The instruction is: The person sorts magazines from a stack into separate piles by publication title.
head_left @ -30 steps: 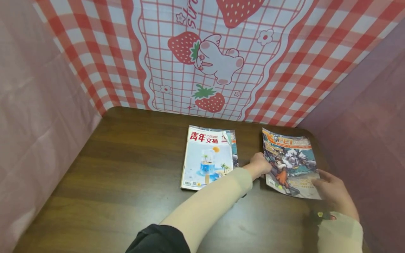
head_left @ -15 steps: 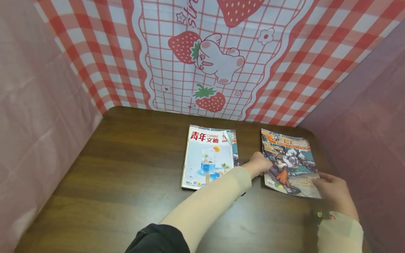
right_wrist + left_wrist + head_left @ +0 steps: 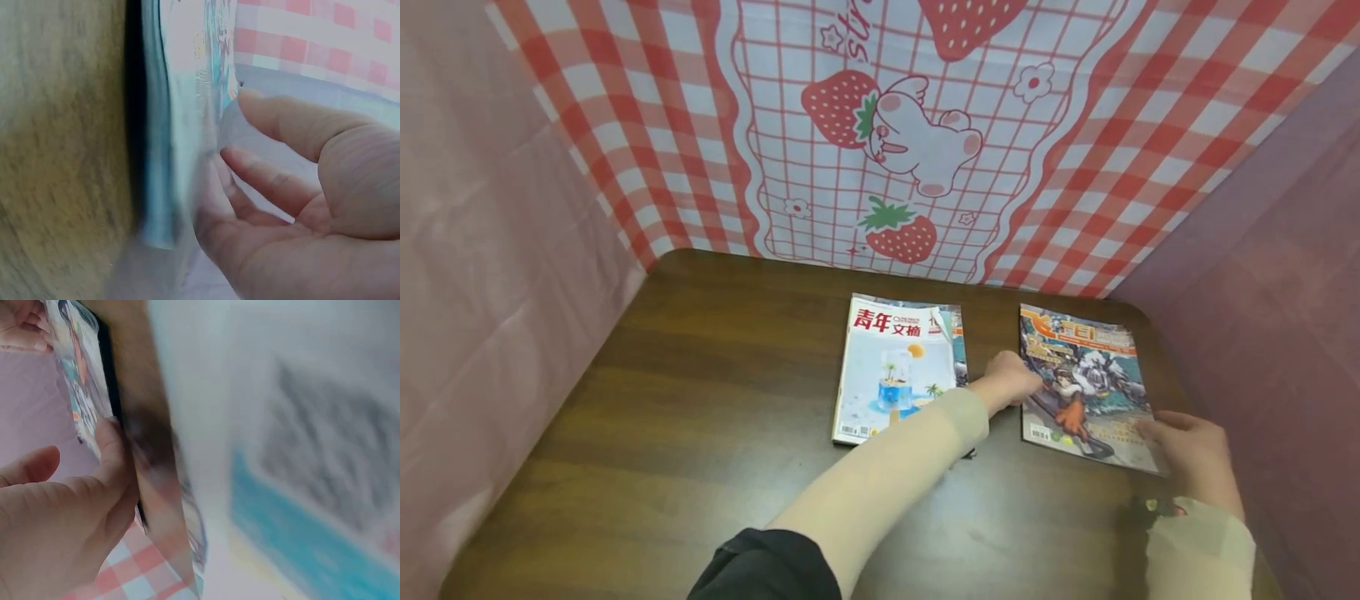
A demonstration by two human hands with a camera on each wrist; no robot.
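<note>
A comic magazine (image 3: pixel 1086 383) with a colourful illustrated cover lies flat at the right of the table. At its left edge is my left hand (image 3: pixel 1011 379), a finger touching the side while the thumb stands raised off the cover in the left wrist view. By the lower right corner is my right hand (image 3: pixel 1198 454); its fingers lie along the edge, and in the right wrist view the thumb (image 3: pixel 281 119) is spread apart from them. Left of this, my left forearm crosses a magazine with a pale blue cover (image 3: pixel 872 375), stacked on another illustrated magazine (image 3: pixel 958 333).
The brown wooden table (image 3: pixel 700 400) has a red-and-white checked cloth (image 3: pixel 685 142) hanging behind it. Pink cloth (image 3: pixel 497 250) hangs along the left side, and a mauve cloth (image 3: pixel 1277 275) along the right, close to my right hand.
The comic magazine, slightly bowed and raised at its lower edge before, now lies flatter on the table. My hands have stayed at its edges, with only small shifts.
</note>
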